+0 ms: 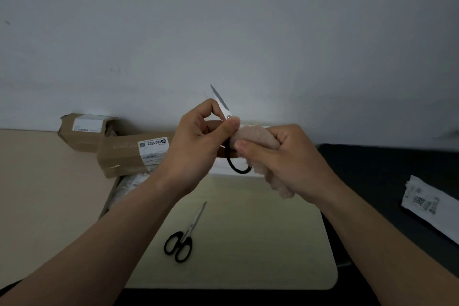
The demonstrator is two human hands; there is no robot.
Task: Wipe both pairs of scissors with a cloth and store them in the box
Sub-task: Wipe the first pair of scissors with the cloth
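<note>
Head view: your left hand [196,136] pinches one pair of scissors [221,102] near the pivot between thumb and forefinger, the other fingers curled, with the closed blades pointing up and away from you. Your right hand [285,159] is curled round a fuzzy beige cloth [253,137], which it presses against the handle end of the scissors. One black handle loop shows below the cloth. The second pair of black-handled scissors [185,233] lies closed on the cream mat [260,243] beneath your hands, blades pointing away. Two labelled cardboard boxes [129,154] sit at the far left against the wall. A printed paper slip [432,204] lies on the dark surface at your right.
</note>
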